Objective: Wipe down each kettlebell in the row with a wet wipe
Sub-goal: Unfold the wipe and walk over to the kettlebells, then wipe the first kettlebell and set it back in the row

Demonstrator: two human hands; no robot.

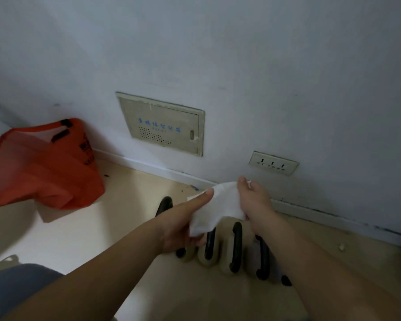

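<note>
While both hands [183, 225] [252, 200] pinch the wipe [218, 209] spread above the kettlebells [234, 251], fingers curled on its edges, no wiping visibly begun; probably whole row left.

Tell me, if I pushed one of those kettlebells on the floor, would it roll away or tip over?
Probably neither. Each kettlebell sits low on the floor with its black handle up, pressed close to its neighbours in the row, so it looks steady. It's likely heavy for its size, so a small push may barely move it. The soft wet wipe, held by both hands, would just crumple.
</note>
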